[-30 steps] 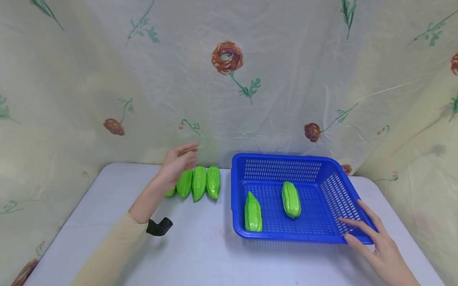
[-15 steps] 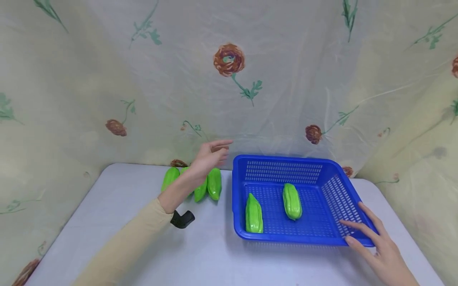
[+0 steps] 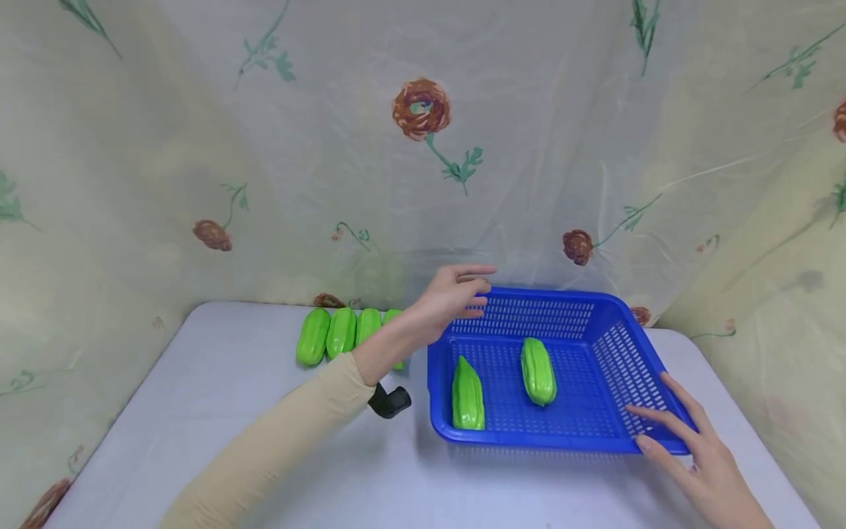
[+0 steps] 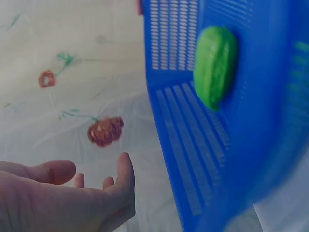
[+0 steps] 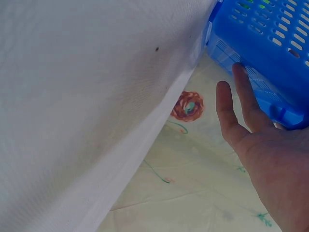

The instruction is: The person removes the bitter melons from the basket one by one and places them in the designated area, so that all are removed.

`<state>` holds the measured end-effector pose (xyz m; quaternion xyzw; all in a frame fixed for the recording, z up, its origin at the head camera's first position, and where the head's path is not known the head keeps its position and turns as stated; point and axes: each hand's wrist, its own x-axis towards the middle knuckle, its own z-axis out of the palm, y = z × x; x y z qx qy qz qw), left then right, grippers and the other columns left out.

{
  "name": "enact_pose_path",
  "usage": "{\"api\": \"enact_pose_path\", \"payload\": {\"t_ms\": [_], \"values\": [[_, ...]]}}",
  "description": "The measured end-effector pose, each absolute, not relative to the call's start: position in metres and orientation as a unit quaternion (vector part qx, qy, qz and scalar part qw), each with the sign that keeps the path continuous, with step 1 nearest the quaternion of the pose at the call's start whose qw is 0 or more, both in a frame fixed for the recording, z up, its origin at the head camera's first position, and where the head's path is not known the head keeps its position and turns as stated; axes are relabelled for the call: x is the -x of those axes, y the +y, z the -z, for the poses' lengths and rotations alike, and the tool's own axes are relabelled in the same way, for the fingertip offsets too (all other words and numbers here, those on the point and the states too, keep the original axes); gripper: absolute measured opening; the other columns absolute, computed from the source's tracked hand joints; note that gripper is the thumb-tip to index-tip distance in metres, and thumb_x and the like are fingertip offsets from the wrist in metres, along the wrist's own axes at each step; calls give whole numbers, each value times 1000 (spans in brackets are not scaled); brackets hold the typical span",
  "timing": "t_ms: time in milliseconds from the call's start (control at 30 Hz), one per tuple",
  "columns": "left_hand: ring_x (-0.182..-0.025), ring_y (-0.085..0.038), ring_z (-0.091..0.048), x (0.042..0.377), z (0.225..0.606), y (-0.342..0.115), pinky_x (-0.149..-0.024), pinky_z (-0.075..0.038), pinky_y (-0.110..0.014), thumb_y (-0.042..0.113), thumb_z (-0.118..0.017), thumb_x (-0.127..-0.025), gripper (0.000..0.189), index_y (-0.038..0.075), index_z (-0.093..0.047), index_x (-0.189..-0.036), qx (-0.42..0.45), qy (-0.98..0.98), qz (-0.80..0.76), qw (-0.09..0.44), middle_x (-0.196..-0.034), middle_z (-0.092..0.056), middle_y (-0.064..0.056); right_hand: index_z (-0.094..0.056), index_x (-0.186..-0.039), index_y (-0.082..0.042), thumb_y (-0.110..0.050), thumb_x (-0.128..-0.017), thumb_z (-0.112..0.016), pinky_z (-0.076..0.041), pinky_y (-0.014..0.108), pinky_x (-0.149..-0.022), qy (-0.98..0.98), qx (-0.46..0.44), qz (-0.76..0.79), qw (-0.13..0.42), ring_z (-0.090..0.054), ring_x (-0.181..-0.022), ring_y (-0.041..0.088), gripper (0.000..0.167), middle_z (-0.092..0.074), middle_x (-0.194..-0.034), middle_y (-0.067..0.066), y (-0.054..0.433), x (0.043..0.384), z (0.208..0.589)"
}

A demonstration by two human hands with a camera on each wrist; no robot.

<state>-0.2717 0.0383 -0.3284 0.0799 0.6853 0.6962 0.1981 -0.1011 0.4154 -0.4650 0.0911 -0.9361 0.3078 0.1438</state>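
Observation:
My left hand [image 3: 444, 301] hangs over the far left corner of a blue slotted plastic basket [image 3: 548, 441], its fingers loosely bent and holding nothing. In the left wrist view, that hand [image 4: 67, 195] is apart from the basket wall. At the basket's near right corner, my right hand [image 3: 710, 463] grips the rim between thumb and fingers; in the right wrist view, fingers [image 5: 247, 99] reach along its outside. Inside the basket lie two glossy green ridged vegetables, one left [image 3: 468, 397] and one near the middle [image 3: 538, 371]. Several similar green vegetables [image 3: 313, 336] stand in a row left of the basket.
A white-covered table [image 3: 317, 470] carries everything. Behind it hangs a pale flowered curtain [image 3: 330, 147], close to the table's back edge and sides. A black piece [image 3: 390, 402] sits at my left wrist, above the table.
My left hand has moved right, from above the row of green vegetables to over the basket's far left corner. My right hand and the basket stay in place.

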Motion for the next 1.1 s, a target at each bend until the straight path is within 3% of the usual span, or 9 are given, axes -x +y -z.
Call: {"api": "enact_pose_path", "payload": {"t_ms": [33,167,300,367,467,533,600,967,1100], "values": [[-148,-41,-56,273,328,43,-118,-55,-50,8,-55,-109,46,14,-61,-154,-73,676,-704,204,-167,-50,-16,-70,-142,-22,-15,-103,-72,-3,23,-130,-936,-92,-306,145,-6,-159,-16,39,-16,-182,-5,415,101,465],[-145,-43,-58,276,328,61,-116,-56,-48,6,-57,-108,45,13,-61,-153,-38,645,-732,217,-167,-50,-17,-69,-143,-22,-18,-105,-70,-11,71,-131,-937,-84,-313,129,-3,-159,-16,39,-12,-183,-7,416,101,464],[-144,-42,-59,280,332,77,-115,-57,-46,6,-56,-109,45,12,-60,-153,-5,629,-744,225,-165,-51,-17,-69,-143,-22,-19,-105,-70,-14,86,-121,-938,-78,-314,122,-1,-160,-15,38,-11,-183,-7,417,101,463],[-144,-43,-59,282,336,85,-115,-58,-45,6,-55,-109,45,12,-60,-154,6,625,-747,226,-164,-52,-17,-69,-143,-22,-19,-105,-70,-13,84,-123,-938,-80,-314,125,-2,-160,-15,38,-11,-183,-7,417,101,463],[-142,-43,-60,284,340,96,-114,-58,-45,5,-55,-109,45,11,-61,-153,18,622,-750,224,-162,-54,-18,-70,-143,-22,-17,-104,-71,-7,49,-137,-937,-87,-310,138,-4,-159,-16,39,-14,-183,-5,416,101,463],[-139,-42,-63,284,343,102,-111,-60,-44,7,-56,-109,43,12,-63,-151,24,629,-745,219,-159,-57,-17,-71,-141,-22,-15,-103,-72,-4,20,-130,-935,-95,-307,149,-7,-158,-16,39,-16,-182,-3,415,101,463],[-138,-42,-64,284,346,108,-110,-60,-45,6,-56,-108,43,13,-65,-150,24,636,-740,216,-158,-59,-16,-71,-141,-22,-14,-103,-72,-3,5,-117,-934,-98,-305,156,-9,-158,-16,39,-17,-182,-3,414,101,463],[-123,-39,-70,286,365,135,-108,-61,-48,4,-58,-106,38,12,-72,-141,14,670,-715,199,-150,-64,-12,-71,-142,-23,-15,-103,-72,-2,3,-115,-936,-96,-304,151,-8,-159,-15,39,-17,-182,-3,413,102,463],[-86,-22,-65,287,371,145,-98,-64,-44,6,-61,-106,35,15,-75,-137,22,689,-696,199,-110,-69,-1,-70,-142,-23,-15,-103,-72,-4,16,-127,-935,-92,-307,149,-7,-159,-15,39,-16,-182,-4,414,102,463]]}}
